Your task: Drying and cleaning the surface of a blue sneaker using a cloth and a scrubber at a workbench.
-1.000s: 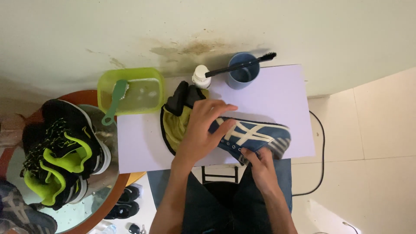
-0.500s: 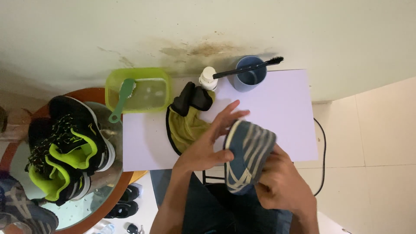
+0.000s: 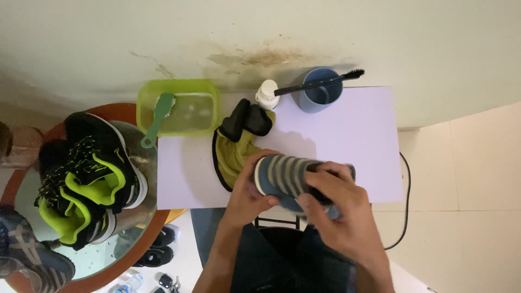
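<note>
I hold a blue sneaker sole-up over the front edge of a white table; its sole is blue with pale stripes. My left hand grips its toe end from below. My right hand wraps over its heel end. Just behind the shoe lies a yellow-green cloth with a black sponge-like piece on it.
A green tub with a green brush sits at the table's back left. A white bottle and a blue cup holding a black brush stand at the back. Black-and-lime sneakers rest on a round glass table at left.
The sneaker lay on its side on the table; both hands have lifted it and turned it sole-up, swinging it level across the table's front edge.
</note>
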